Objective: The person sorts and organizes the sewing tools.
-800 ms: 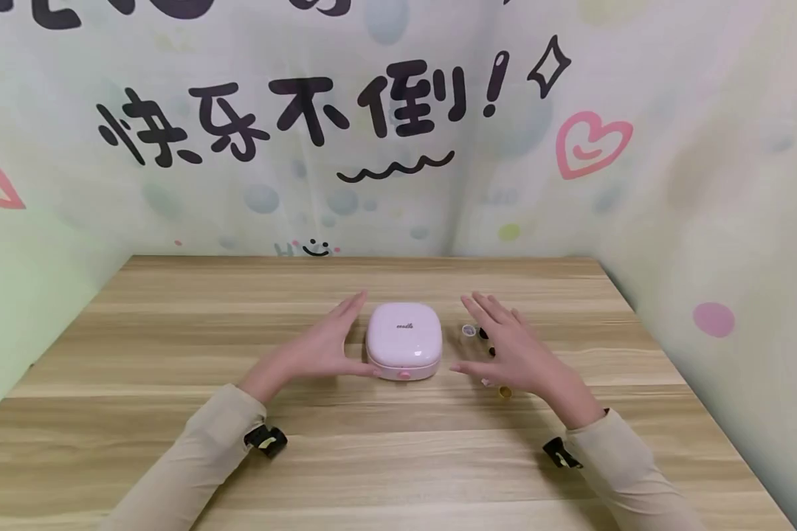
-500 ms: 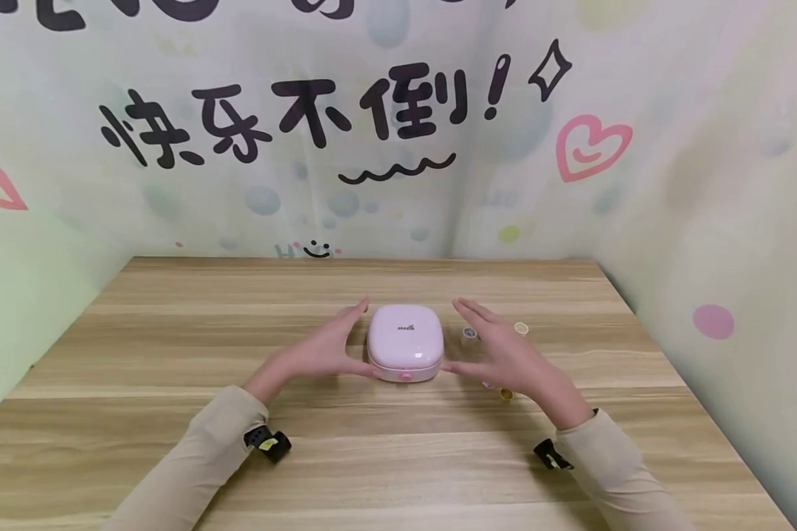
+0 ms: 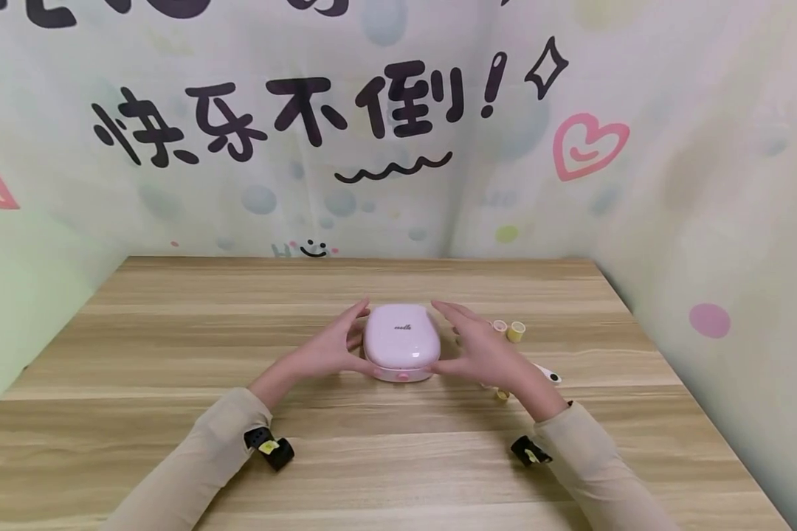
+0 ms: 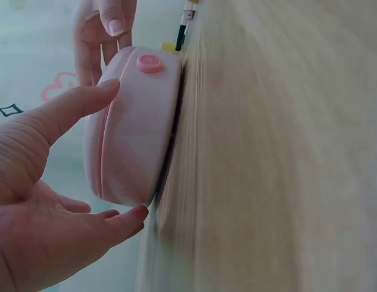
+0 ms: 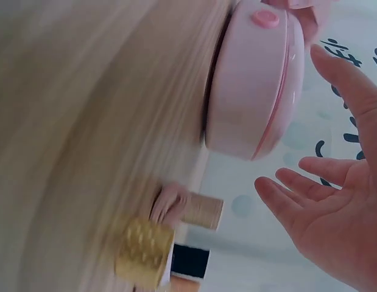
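Observation:
A glossy pale pink lidded box point(image 3: 401, 335), rounded at the corners, sits on the table with its lid down. On its front wall is a round pink button point(image 4: 150, 63), and small dark lettering marks the lid. Around the box's left side curves my left hand point(image 3: 324, 348), thumb at the front corner and fingers along the side, spread apart. At the other side my right hand point(image 3: 483, 355) is spread, thumb near the front right corner; the right wrist view shows a gap between its fingers and the box point(image 5: 252, 85).
Small thread spools stand right of the box, partly behind my right hand: a yellow spool point(image 3: 516, 332), a pinkish spool point(image 3: 499, 327) and a gold spool point(image 5: 142, 252). A white piece with a dark dot point(image 3: 550, 375) shows beside my right wrist. A printed cloth point(image 3: 398, 199) hangs behind the table.
My right hand has moved left to the box's right side, uncovering the yellow and pinkish spools and the white piece. My left hand has barely moved, and the box stays in place.

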The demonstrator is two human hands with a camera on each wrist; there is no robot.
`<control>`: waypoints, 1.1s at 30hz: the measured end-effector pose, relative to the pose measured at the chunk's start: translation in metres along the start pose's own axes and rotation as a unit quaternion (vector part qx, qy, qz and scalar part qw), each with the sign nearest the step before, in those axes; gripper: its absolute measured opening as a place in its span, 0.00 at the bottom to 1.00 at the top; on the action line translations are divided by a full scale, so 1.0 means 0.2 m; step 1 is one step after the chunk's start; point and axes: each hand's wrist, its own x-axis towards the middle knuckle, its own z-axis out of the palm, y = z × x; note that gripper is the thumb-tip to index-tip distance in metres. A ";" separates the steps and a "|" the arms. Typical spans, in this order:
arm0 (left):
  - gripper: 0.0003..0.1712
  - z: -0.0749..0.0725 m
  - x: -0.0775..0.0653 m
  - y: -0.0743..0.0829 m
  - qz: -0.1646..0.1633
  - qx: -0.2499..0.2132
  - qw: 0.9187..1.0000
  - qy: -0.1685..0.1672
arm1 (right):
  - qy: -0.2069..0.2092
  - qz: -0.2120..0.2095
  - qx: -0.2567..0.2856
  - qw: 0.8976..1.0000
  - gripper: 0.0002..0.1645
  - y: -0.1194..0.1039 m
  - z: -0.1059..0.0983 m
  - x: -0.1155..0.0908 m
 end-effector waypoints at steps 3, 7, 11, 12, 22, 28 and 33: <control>0.70 0.00 0.01 -0.01 -0.003 -0.023 1.000 -0.011 | -0.006 0.007 0.027 1.000 0.61 0.00 0.02 0.02; 0.68 0.00 0.01 -0.02 -0.005 -0.040 0.999 -0.013 | -0.005 0.009 0.042 0.999 0.60 0.00 0.05 0.06; 0.65 0.00 0.01 -0.02 -0.003 -0.057 0.998 -0.012 | -0.006 0.008 0.060 0.998 0.59 0.01 0.08 0.09; 0.64 0.00 0.01 -0.02 -0.003 -0.061 0.998 -0.012 | -0.006 0.010 0.064 0.998 0.59 0.01 0.09 0.09; 0.61 -0.01 0.01 -0.03 -0.006 -0.085 0.996 -0.016 | -0.021 0.043 0.076 0.996 0.64 -0.01 0.12 0.13; 0.61 -0.01 0.02 -0.04 -0.005 -0.086 0.996 -0.017 | -0.050 0.032 0.044 0.997 0.65 -0.03 0.09 0.15; 0.61 -0.01 0.02 -0.04 -0.008 -0.086 0.996 -0.024 | -0.068 0.032 0.019 0.997 0.65 -0.04 0.08 0.17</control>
